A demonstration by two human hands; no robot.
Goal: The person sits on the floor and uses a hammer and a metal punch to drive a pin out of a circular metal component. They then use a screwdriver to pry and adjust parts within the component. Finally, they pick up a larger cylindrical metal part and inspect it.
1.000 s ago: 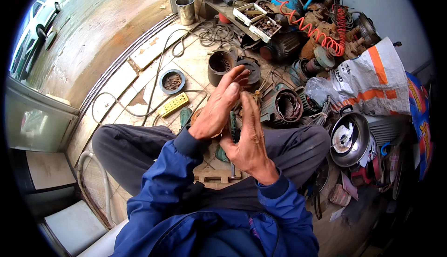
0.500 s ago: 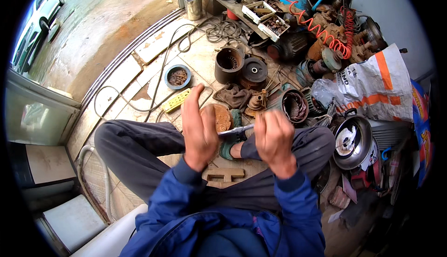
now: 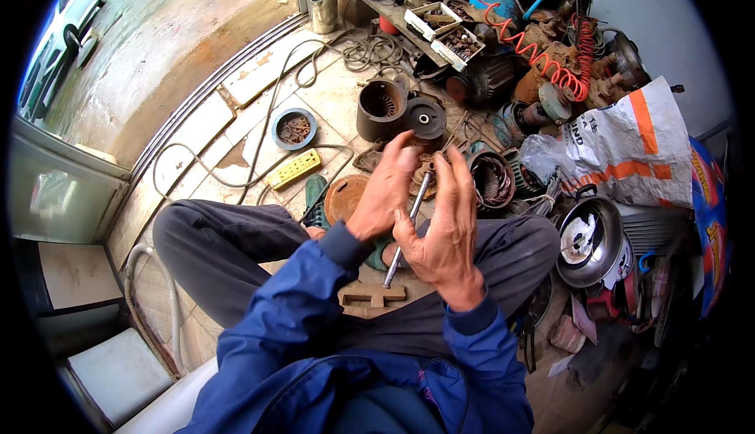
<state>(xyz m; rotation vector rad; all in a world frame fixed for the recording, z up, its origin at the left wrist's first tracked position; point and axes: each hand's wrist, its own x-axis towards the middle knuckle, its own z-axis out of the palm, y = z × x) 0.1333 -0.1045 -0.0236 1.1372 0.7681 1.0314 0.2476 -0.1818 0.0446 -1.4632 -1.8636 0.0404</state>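
Between my two hands a slim, shiny metal rod (image 3: pixel 422 190) slants down towards my lap. My right hand (image 3: pixel 450 237) has its thumb across the rod and its other fingers stretched upward, seeming to hold it loosely. Close on the rod's other side, my left hand (image 3: pixel 385 194) is open, its fingers extended and slightly blurred. The rod's lower end shows just above a notched wooden block (image 3: pixel 373 296) on the floor between my legs. Partly behind my left hand lies a round rusty disc (image 3: pixel 344 198).
Beyond my feet stand a dark motor housing (image 3: pixel 381 112), a copper-wound stator (image 3: pixel 494 182) and a blue bowl of small parts (image 3: pixel 294 129). A yellow power strip (image 3: pixel 293 168) and its cable lie left. Right are a metal pan (image 3: pixel 590 273) and a white-orange sack (image 3: pixel 637 151).
The rod has swung from nearly level to a steep slant. My left hand has moved right, close to my right hand, whose fingers have straightened out of a closed grip.
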